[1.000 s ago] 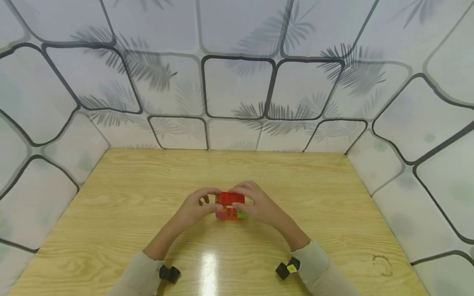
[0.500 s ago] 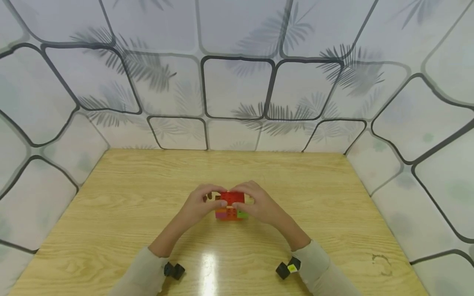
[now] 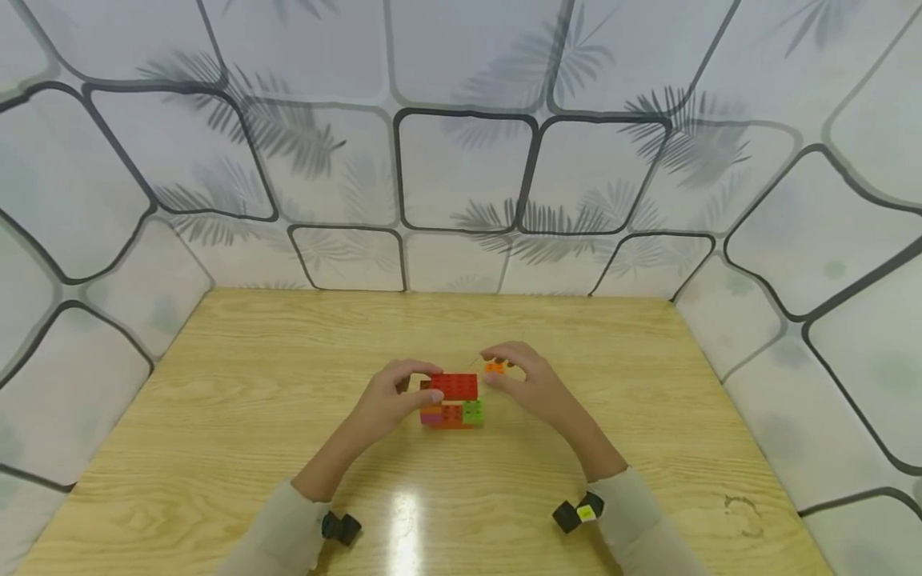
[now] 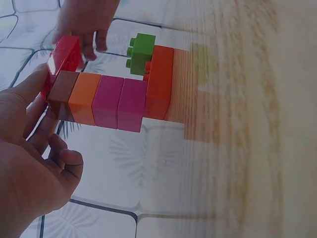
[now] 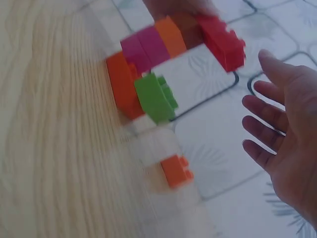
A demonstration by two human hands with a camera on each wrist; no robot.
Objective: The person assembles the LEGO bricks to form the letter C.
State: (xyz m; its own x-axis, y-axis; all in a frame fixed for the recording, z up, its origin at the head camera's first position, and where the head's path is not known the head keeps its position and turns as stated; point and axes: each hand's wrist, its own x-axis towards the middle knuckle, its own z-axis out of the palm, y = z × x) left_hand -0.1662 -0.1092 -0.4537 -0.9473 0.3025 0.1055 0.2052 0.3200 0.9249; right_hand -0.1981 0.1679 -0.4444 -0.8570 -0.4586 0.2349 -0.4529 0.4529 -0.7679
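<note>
A column of building blocks stands on an orange-red base block (image 4: 158, 82): two purple ones (image 4: 107, 101), then an orange one (image 4: 83, 99) and a brown one (image 4: 63, 95). Across the top lies a long red block (image 3: 457, 386), sticking out to the right with its far end unsupported. My left hand (image 3: 389, 400) pinches the red block's left end between thumb and fingers. A green block (image 3: 472, 413) sits on the base's right end. My right hand (image 3: 531, 382) is away from the build, fingers loosely bent over a small orange block (image 5: 176, 171) without gripping it.
The light wooden table (image 3: 288, 344) spreads around the blocks. Patterned white panels (image 3: 464, 172) enclose it at the back and both sides. Black devices (image 3: 341, 529) are worn at both sleeves.
My right hand has let go of the red block and moved right and back to the small orange block. The left hand has slid onto the red block's left end and stays there.
</note>
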